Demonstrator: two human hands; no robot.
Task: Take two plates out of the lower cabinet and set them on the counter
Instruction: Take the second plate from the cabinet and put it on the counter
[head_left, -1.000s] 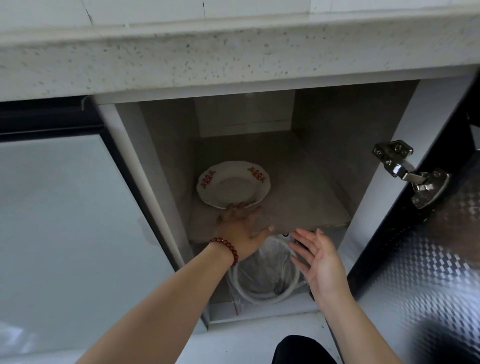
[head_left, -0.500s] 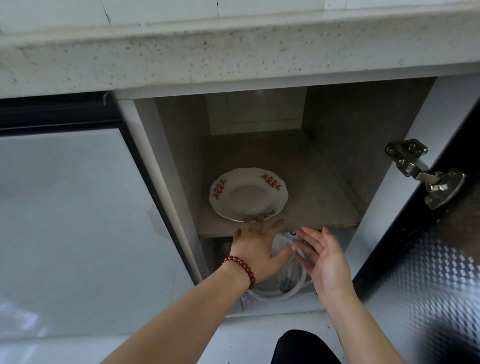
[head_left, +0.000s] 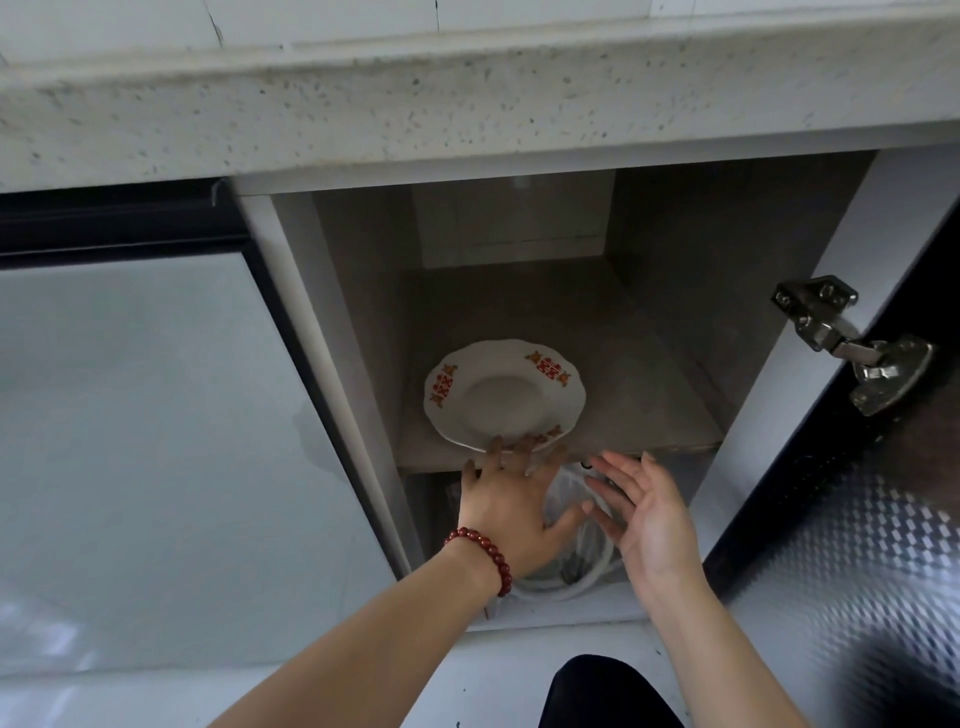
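Note:
A white plate (head_left: 501, 400) with red markings on its scalloped rim lies on the shelf (head_left: 649, 415) of the open lower cabinet, near the front left. My left hand (head_left: 511, 512), with a red bead bracelet on the wrist, reaches in palm down with fingers spread. Its fingertips rest on the plate's near rim, and the thumb points away to the right. My right hand (head_left: 644, 514) hovers just right of it at the shelf's front edge, fingers apart, holding nothing. I see only this one plate. The speckled stone counter (head_left: 467, 104) overhangs the cabinet.
The cabinet door (head_left: 883, 519) stands open on the right, its metal hinge (head_left: 852, 353) jutting out. Under the shelf sit a white hose and clear plastic (head_left: 571, 582). A frosted glass door (head_left: 156, 441) is shut on the left. My dark knee (head_left: 608, 691) is at the bottom.
My left hand has drawn back toward me with its fingertips on the plate, and the plate has slid nearer the shelf's front edge. The right hand stays open beside it.

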